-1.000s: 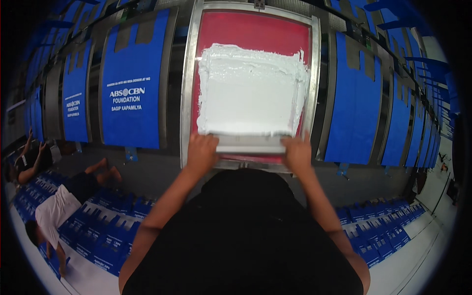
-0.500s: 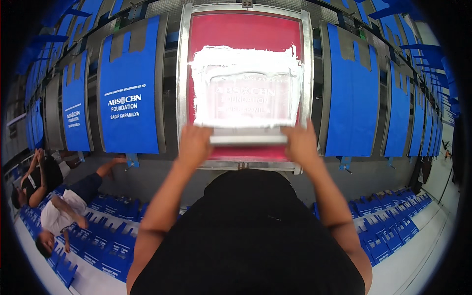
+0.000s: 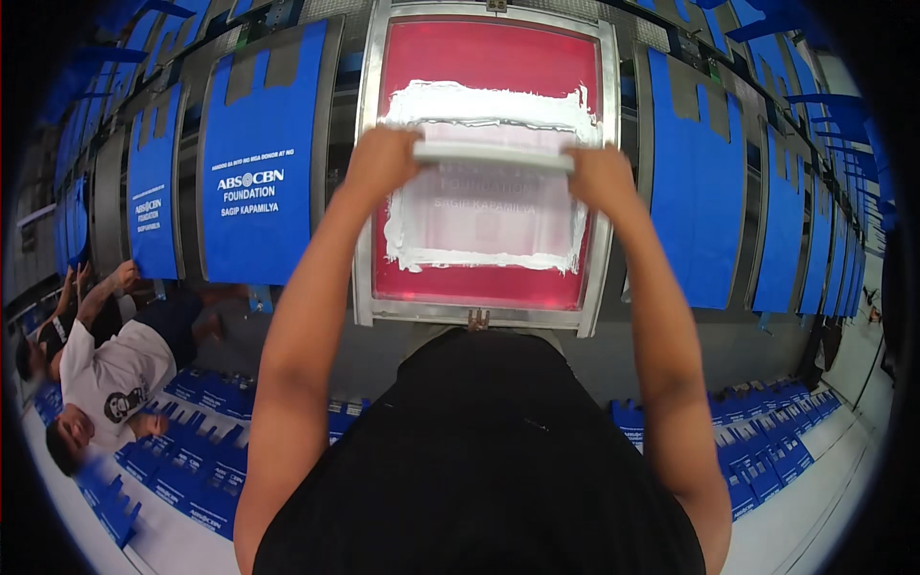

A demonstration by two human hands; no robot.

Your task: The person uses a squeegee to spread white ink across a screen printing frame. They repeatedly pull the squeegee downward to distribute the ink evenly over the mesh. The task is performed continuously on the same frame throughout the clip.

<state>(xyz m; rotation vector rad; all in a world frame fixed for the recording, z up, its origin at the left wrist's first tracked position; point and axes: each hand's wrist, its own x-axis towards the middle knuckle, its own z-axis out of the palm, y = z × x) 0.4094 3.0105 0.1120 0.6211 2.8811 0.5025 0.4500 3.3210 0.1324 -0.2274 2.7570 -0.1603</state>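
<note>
My left hand (image 3: 385,163) and my right hand (image 3: 599,177) are closed on the two ends of a pale squeegee (image 3: 494,156). It lies across the upper middle of a screen printing frame (image 3: 368,220) with metal edges and red mesh (image 3: 479,53). White ink (image 3: 450,101) is banked just beyond the squeegee, and more runs in ridges around a pale rectangle (image 3: 479,235) with lettering showing through. Whatever lies beneath the screen is mostly hidden.
A printed blue bag (image 3: 254,240) lies on a board to the left, an unprinted blue bag (image 3: 698,211) to the right. Further boards with bags curve away. Two people are at the left, one in a white shirt (image 3: 120,374). Blue bags (image 3: 192,460) cover racks behind me.
Both my hands have pushed the squeegee from the near end of the screen toward the far end. The person in the white shirt has reached an arm up to a printed bag.
</note>
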